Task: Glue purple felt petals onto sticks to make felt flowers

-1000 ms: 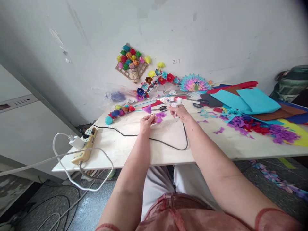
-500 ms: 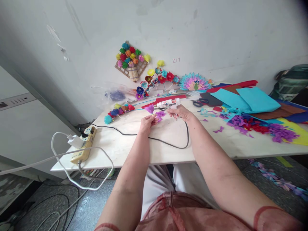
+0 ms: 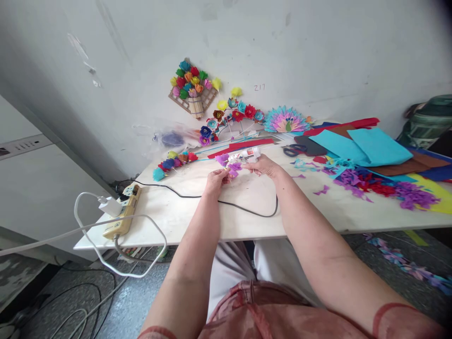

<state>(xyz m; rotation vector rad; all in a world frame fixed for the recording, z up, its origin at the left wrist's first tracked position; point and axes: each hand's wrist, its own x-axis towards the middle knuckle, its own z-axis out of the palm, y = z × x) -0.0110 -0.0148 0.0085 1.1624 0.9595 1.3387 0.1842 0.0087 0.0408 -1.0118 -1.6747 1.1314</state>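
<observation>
My left hand (image 3: 218,181) pinches a purple paper flower (image 3: 221,160) by its thin stem, with the petals upright above the fingers. My right hand (image 3: 262,166) is wrapped round a white hot glue gun (image 3: 245,154), whose tip points left at the flower. Tip and petals look close together, though I cannot tell if they touch. More purple paper petals (image 3: 234,168) lie on the table between my hands. A black cord (image 3: 247,211) loops over the white table (image 3: 190,221) below the glue gun.
On the left stands a yellow power strip (image 3: 123,221) with a white charger and cable. Finished paper flowers (image 3: 176,162) lie behind it. Scissors (image 3: 294,149), purple and red scraps (image 3: 381,186) and blue paper sheets (image 3: 377,146) spread along the right. A flower bouquet (image 3: 190,84) hangs on the wall.
My right hand has brought the glue gun slightly left and down, closer to the purple flower. The left hand keeps its hold on the flower and has barely moved.
</observation>
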